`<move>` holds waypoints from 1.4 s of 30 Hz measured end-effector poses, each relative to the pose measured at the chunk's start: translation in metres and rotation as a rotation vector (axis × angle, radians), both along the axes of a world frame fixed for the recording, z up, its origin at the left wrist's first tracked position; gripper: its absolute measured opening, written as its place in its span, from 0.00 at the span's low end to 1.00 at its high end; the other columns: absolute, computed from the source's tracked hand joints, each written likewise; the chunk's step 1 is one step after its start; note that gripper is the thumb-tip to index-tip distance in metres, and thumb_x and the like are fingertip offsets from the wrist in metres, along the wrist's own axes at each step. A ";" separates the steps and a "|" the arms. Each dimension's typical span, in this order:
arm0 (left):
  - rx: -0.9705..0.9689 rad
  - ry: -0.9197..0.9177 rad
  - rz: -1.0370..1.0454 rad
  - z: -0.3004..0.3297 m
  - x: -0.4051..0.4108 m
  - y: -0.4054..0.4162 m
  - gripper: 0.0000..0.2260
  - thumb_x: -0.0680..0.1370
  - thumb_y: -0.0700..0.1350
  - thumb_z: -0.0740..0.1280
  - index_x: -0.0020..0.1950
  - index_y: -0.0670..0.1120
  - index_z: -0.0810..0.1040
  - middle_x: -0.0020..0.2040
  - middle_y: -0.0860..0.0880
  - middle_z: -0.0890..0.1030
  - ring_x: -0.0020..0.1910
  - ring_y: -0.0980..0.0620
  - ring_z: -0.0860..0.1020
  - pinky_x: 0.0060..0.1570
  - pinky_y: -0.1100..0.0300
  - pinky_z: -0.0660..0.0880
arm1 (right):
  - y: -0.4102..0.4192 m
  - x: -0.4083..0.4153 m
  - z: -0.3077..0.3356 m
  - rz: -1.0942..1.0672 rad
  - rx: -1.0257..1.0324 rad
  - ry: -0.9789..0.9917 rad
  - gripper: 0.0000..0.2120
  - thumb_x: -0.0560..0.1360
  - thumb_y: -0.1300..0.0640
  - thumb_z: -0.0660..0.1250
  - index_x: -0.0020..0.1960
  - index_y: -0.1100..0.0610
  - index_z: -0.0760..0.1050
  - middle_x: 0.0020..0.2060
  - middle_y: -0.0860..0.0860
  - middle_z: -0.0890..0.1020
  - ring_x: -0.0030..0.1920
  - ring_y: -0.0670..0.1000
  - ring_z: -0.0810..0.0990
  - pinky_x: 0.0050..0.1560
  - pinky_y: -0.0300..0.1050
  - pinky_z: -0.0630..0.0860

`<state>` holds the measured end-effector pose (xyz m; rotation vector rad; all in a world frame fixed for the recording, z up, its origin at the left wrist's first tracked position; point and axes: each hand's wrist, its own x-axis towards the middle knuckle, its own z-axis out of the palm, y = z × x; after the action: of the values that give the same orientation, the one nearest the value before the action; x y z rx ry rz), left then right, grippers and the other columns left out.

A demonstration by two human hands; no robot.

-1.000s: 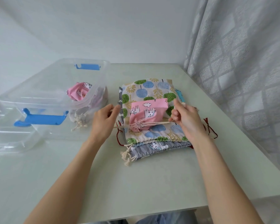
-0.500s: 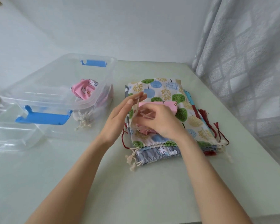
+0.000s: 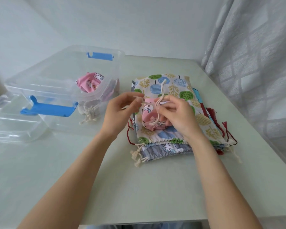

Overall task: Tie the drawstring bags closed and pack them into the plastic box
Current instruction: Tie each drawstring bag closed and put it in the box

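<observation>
A small pink drawstring bag (image 3: 148,115) with a cinched mouth lies on top of a stack of flat patterned bags (image 3: 170,87). My left hand (image 3: 120,113) pinches one cream cord (image 3: 161,91) of the pink bag at its left. My right hand (image 3: 177,115) pinches the other cord just right of the bag, and the cords cross between my hands. A loose cord end trails up over the tree-print bag. The clear plastic box (image 3: 89,95) with blue latches stands to the left and holds another pink bag (image 3: 89,83).
The box's clear lid (image 3: 8,123) lies at the far left on the pale green table (image 3: 139,187). A grey curtain (image 3: 257,63) hangs along the right table edge. Red and cream cords stick out from the stack's sides and front.
One second ago my hands pulled the cords apart sideways. They then came together over the pink bag, and now they hold the crossed cords just above it.
</observation>
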<state>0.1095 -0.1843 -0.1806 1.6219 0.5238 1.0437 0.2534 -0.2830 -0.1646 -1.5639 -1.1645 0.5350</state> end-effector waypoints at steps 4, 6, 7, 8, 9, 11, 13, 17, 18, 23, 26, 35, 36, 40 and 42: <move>-0.063 -0.038 -0.102 0.001 0.000 -0.005 0.10 0.75 0.44 0.69 0.55 0.48 0.78 0.47 0.53 0.83 0.49 0.55 0.81 0.49 0.63 0.77 | -0.001 0.004 0.004 -0.025 0.038 0.235 0.06 0.73 0.66 0.68 0.46 0.57 0.80 0.29 0.47 0.80 0.28 0.45 0.76 0.29 0.35 0.75; -0.025 0.084 -0.175 -0.004 0.004 -0.009 0.19 0.72 0.46 0.72 0.62 0.51 0.74 0.57 0.51 0.80 0.55 0.53 0.80 0.53 0.61 0.77 | -0.001 0.002 0.004 -0.002 0.033 0.331 0.05 0.74 0.64 0.67 0.44 0.56 0.80 0.32 0.50 0.79 0.30 0.45 0.76 0.30 0.36 0.75; -0.022 0.139 -0.199 -0.006 0.006 -0.013 0.23 0.71 0.47 0.74 0.64 0.50 0.73 0.58 0.50 0.79 0.55 0.53 0.80 0.54 0.58 0.78 | -0.002 0.002 0.004 0.015 0.030 0.371 0.05 0.75 0.63 0.66 0.43 0.55 0.79 0.31 0.51 0.77 0.30 0.46 0.75 0.29 0.36 0.74; -0.024 0.172 -0.213 -0.009 0.009 -0.016 0.24 0.69 0.47 0.75 0.63 0.49 0.74 0.57 0.48 0.80 0.54 0.52 0.81 0.53 0.56 0.78 | -0.002 0.002 0.004 0.031 0.025 0.401 0.06 0.76 0.62 0.66 0.42 0.55 0.78 0.30 0.51 0.74 0.28 0.46 0.73 0.28 0.36 0.72; -0.009 0.192 -0.213 -0.011 0.011 -0.018 0.22 0.69 0.47 0.75 0.61 0.48 0.76 0.53 0.47 0.82 0.50 0.51 0.82 0.51 0.54 0.79 | -0.002 0.002 0.003 0.042 0.019 0.423 0.06 0.76 0.61 0.65 0.41 0.55 0.77 0.28 0.51 0.71 0.27 0.48 0.70 0.28 0.36 0.69; 0.069 0.228 -0.176 -0.013 0.015 -0.021 0.12 0.72 0.46 0.73 0.54 0.45 0.80 0.44 0.47 0.84 0.42 0.50 0.82 0.47 0.55 0.80 | -0.002 0.003 0.003 0.058 0.004 0.458 0.08 0.77 0.61 0.62 0.41 0.56 0.76 0.26 0.51 0.69 0.27 0.49 0.66 0.26 0.36 0.65; 0.118 0.237 -0.151 -0.014 0.016 -0.019 0.02 0.75 0.45 0.70 0.46 0.47 0.81 0.37 0.51 0.82 0.37 0.51 0.80 0.41 0.58 0.77 | -0.002 0.004 0.004 0.089 0.018 0.535 0.09 0.78 0.62 0.59 0.42 0.58 0.76 0.27 0.51 0.70 0.27 0.47 0.65 0.24 0.36 0.63; -0.013 0.184 -0.168 -0.011 0.013 -0.016 0.06 0.78 0.46 0.66 0.42 0.48 0.79 0.37 0.51 0.81 0.37 0.50 0.79 0.48 0.50 0.76 | -0.005 0.005 0.005 0.176 -0.003 0.533 0.08 0.78 0.59 0.60 0.41 0.57 0.74 0.27 0.51 0.70 0.27 0.47 0.65 0.24 0.36 0.64; -0.044 0.166 -0.178 -0.010 0.012 -0.016 0.07 0.78 0.46 0.65 0.43 0.46 0.79 0.38 0.51 0.82 0.38 0.50 0.79 0.49 0.51 0.76 | -0.006 0.005 0.003 0.183 -0.028 0.441 0.07 0.77 0.57 0.63 0.41 0.55 0.74 0.28 0.50 0.70 0.27 0.47 0.66 0.26 0.36 0.66; -0.205 0.081 -0.186 -0.005 0.011 -0.017 0.08 0.78 0.43 0.64 0.43 0.43 0.80 0.38 0.51 0.82 0.41 0.52 0.78 0.51 0.60 0.75 | -0.007 0.005 -0.002 0.020 0.069 0.031 0.04 0.71 0.61 0.72 0.44 0.56 0.77 0.38 0.52 0.82 0.34 0.48 0.80 0.35 0.39 0.78; -0.299 0.059 -0.197 -0.005 0.012 -0.016 0.09 0.79 0.43 0.62 0.46 0.43 0.81 0.36 0.49 0.82 0.38 0.52 0.80 0.48 0.62 0.76 | -0.006 0.006 -0.003 -0.082 0.178 -0.063 0.07 0.70 0.62 0.73 0.42 0.51 0.78 0.39 0.49 0.83 0.40 0.47 0.83 0.44 0.39 0.79; -0.171 0.184 -0.251 -0.013 0.012 -0.014 0.04 0.77 0.41 0.65 0.49 0.42 0.79 0.39 0.45 0.83 0.37 0.51 0.81 0.51 0.53 0.78 | -0.003 0.001 -0.006 0.013 0.240 -0.055 0.09 0.71 0.65 0.71 0.43 0.51 0.77 0.40 0.50 0.82 0.43 0.48 0.83 0.48 0.40 0.79; -0.169 0.177 -0.230 -0.012 0.013 -0.015 0.05 0.77 0.42 0.66 0.47 0.41 0.79 0.39 0.45 0.83 0.37 0.51 0.81 0.49 0.55 0.78 | -0.003 0.000 -0.005 0.001 0.241 -0.071 0.09 0.71 0.64 0.71 0.43 0.51 0.77 0.40 0.49 0.82 0.43 0.47 0.82 0.48 0.39 0.78; -0.137 0.059 -0.047 -0.008 0.011 -0.014 0.05 0.77 0.43 0.65 0.46 0.42 0.78 0.41 0.47 0.81 0.40 0.54 0.79 0.48 0.58 0.77 | -0.004 0.001 -0.001 -0.086 0.256 0.086 0.04 0.73 0.60 0.69 0.44 0.53 0.76 0.47 0.50 0.83 0.49 0.45 0.82 0.51 0.35 0.76; -0.184 -0.037 -0.030 -0.005 0.008 -0.011 0.05 0.78 0.45 0.64 0.46 0.45 0.77 0.44 0.51 0.81 0.45 0.55 0.78 0.52 0.56 0.76 | -0.006 0.006 0.001 -0.104 0.283 0.310 0.03 0.73 0.60 0.69 0.46 0.56 0.75 0.50 0.53 0.84 0.53 0.47 0.81 0.56 0.39 0.75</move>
<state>0.1177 -0.1958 -0.1857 1.4422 0.5527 0.9718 0.2597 -0.2888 -0.1633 -1.2406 -0.8757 0.4995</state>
